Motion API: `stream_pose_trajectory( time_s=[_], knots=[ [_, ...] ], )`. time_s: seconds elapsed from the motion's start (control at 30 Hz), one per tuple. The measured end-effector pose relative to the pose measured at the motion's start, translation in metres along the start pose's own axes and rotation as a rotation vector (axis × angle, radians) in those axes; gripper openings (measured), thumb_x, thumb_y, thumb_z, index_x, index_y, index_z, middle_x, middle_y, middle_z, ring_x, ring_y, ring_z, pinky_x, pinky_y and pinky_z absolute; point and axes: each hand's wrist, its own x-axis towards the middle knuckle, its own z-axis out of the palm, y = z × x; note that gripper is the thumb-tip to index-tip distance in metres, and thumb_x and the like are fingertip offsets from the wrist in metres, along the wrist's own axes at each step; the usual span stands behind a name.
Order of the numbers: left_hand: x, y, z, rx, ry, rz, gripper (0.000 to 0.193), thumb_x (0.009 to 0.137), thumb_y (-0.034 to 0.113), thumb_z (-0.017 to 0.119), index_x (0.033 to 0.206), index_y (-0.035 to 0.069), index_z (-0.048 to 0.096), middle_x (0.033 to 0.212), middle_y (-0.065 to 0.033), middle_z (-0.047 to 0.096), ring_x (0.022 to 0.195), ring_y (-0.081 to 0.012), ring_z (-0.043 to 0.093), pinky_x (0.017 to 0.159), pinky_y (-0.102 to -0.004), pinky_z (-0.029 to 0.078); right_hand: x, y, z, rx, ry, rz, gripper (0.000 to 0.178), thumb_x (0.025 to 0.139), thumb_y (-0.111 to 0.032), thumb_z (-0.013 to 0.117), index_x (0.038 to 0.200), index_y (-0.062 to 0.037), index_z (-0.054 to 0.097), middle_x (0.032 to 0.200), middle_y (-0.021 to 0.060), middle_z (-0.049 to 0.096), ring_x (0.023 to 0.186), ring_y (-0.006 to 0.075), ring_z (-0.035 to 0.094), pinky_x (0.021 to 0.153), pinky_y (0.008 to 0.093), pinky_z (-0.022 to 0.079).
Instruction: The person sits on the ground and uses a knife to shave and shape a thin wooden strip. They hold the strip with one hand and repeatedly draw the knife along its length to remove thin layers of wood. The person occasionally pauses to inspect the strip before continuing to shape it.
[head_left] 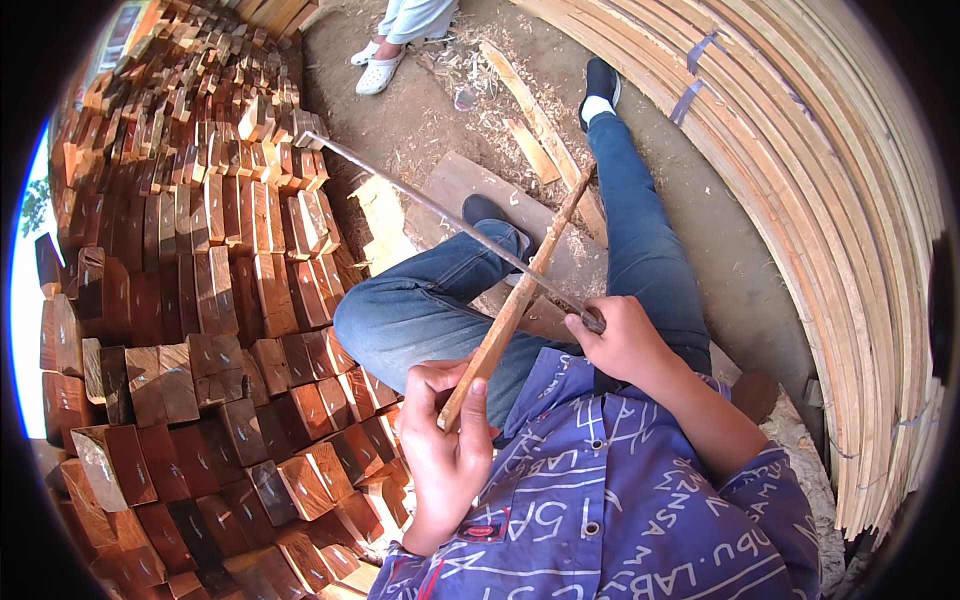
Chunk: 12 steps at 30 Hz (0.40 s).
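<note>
Head view: left hand (pixel 445 455) clenched around the near end of a thin wooden stick (pixel 515 305), held slanting up over the lap, far tip near the right leg. Right hand (pixel 622 340) grasping the handle of a long blade (pixel 440 215), laid across the stick and touching it near the middle. Stack of reddish wood blocks (pixel 200 300) on the left, bent pale strips (pixel 840 200) on the right. Probably best to shave with light strokes away from the body, keeping left fingers behind the edge.
</note>
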Motion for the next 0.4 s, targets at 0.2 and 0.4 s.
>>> stream_pose_trajectory(
  time_s=[0.2,0.4],
  knots=[
    [0.016,-0.017,-0.006,0.022,0.111,0.067,0.013,0.093,0.007,0.059,0.087,-0.003,0.054,0.073,-0.0116,0.064,0.065,-0.0130,0.064,0.058,-0.0258,0.051,0.000,-0.057,-0.016,-0.057,-0.241,-0.082,0.027,0.082,-0.025,0.068,0.082,0.0016,0.064,0.069,0.0200,0.064,0.067,0.0381,0.064,0.064,0.0461,0.051],
    [0.011,-0.018,-0.026,-0.072,0.155,-0.100,0.016,0.094,0.008,0.058,0.087,-0.006,0.053,0.080,-0.0136,0.064,0.071,-0.0144,0.065,0.057,-0.0285,0.059,0.015,-0.016,0.020,-0.238,-0.237,-0.022,0.030,0.082,-0.028,0.067,0.084,0.0015,0.065,0.074,0.0212,0.066,0.074,0.0394,0.065,0.068,0.0470,0.053]
  ],
)
